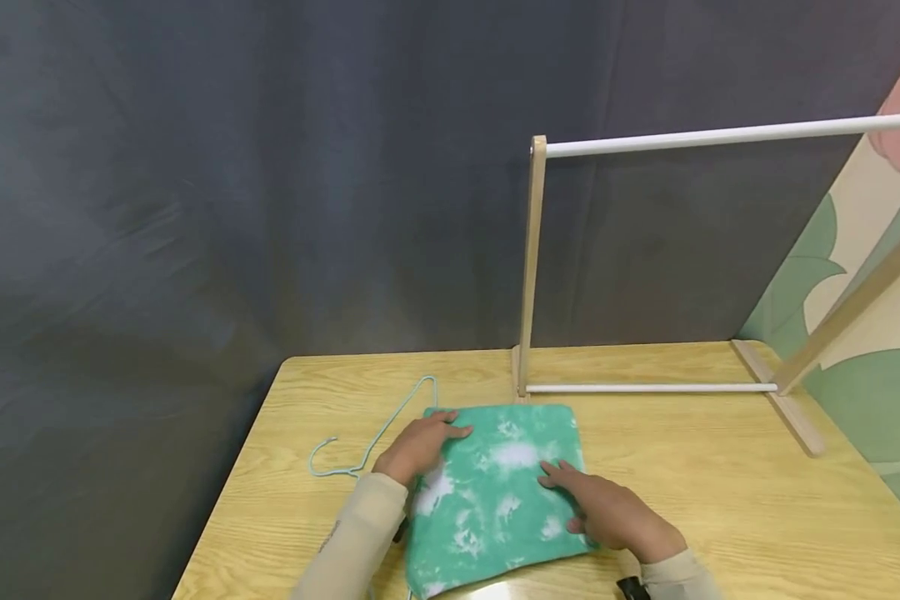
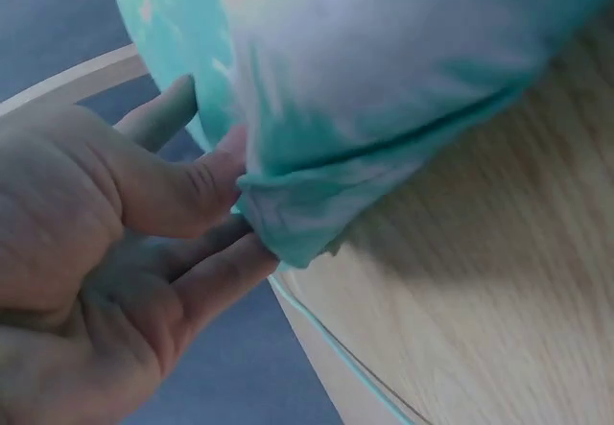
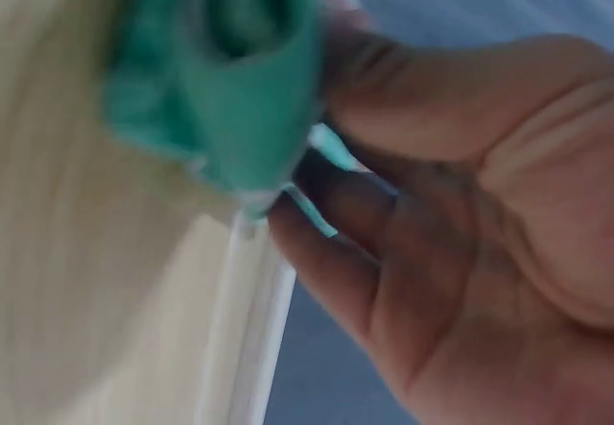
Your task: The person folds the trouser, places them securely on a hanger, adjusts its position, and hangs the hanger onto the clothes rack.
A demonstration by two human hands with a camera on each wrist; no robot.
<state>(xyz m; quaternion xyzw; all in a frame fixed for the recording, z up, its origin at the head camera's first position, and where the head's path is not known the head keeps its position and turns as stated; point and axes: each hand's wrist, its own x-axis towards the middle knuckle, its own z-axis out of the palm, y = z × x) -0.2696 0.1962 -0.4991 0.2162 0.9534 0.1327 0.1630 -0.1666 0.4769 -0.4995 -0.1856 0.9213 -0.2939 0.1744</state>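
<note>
A green and white tie-dyed piece of cloth [image 1: 495, 492], folded into a thick rough square, lies on the table. Along its left edge rests my left hand [image 1: 418, 446], fingers extended toward the far corner and thumb across the top. The left wrist view shows that thumb and the fingers [image 2: 225, 276] touching the folded edge. My right hand [image 1: 607, 510] is at the cloth's right side, its fingers spread over the top. Its loosely bent fingers [image 3: 331, 271] meet the layered edge. Partly under the cloth, a mint-green hanger [image 1: 330, 474] has its hook pointing left.
A rack with wooden posts [image 1: 531, 258] and a white upper rail [image 1: 720, 135] stands behind and to the right. Its lower white bar [image 1: 645, 388] runs just above the wooden tabletop [image 1: 690, 467]. Dark curtain [image 1: 345, 167] hangs beyond the table's far edge.
</note>
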